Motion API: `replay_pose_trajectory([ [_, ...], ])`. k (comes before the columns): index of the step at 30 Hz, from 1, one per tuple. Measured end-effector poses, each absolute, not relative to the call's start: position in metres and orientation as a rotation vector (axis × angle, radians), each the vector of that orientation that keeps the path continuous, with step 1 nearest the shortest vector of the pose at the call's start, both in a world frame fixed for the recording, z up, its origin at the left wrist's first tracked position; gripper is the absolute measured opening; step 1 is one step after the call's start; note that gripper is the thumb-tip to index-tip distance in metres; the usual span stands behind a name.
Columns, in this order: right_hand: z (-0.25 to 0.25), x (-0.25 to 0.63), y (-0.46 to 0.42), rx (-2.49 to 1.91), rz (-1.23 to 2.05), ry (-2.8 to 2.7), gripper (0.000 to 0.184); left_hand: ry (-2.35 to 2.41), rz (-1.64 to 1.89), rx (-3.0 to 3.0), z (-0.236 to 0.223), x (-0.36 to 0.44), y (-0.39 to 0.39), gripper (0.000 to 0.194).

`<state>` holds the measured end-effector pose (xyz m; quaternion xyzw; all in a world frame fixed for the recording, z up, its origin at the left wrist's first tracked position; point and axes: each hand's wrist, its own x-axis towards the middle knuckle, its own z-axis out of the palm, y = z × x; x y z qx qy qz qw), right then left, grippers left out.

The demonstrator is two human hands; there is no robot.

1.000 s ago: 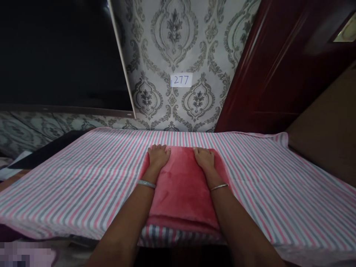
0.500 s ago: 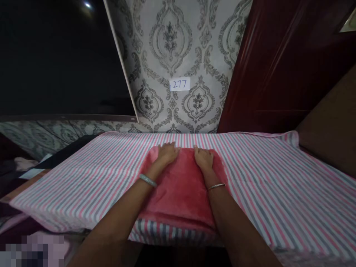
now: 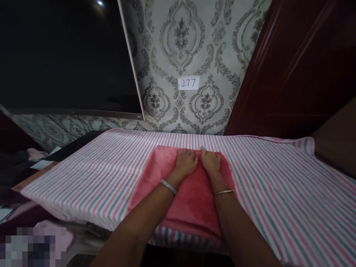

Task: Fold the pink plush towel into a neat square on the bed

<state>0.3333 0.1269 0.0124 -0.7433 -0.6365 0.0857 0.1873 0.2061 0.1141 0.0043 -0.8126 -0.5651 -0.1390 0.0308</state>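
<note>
A red plush cloth, folded into a roughly rectangular shape, lies on a striped sheet. My left hand rests palm down on the upper middle of the red cloth, fingers stretched toward its far edge. Close beside it, my right hand lies on the cloth's upper right part. Its thumb points forward to the far edge and its fingers are partly bent. Neither hand grips anything. A pale bangle circles the left wrist, and a thin metal bangle the right.
Pink, grey and white stripes cover the table out to both sides. Behind it stands a patterned wall with a paper label reading 277. A large dark screen is at left, a dark red wooden panel at right. Clothes lie at lower left.
My left hand has slid right across the red cloth, away from its upper left corner and closer to my right hand. My right hand stays near the upper right. The view has shifted slightly.
</note>
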Motion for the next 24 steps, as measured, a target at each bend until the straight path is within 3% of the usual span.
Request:
replay_pose_trajectory([
  [11, 0.010, 0.334, 0.129, -2.092, 0.243, -1.783, 0.063, -2.298, -0.262, -2.266, 0.017, 0.071, 0.144, 0.055],
  [24, 0.005, 0.333, 0.132, -2.096, 0.200, -1.795, 0.064, -2.324, -0.331, -2.153, 0.015, 0.077, 0.137, 0.052],
])
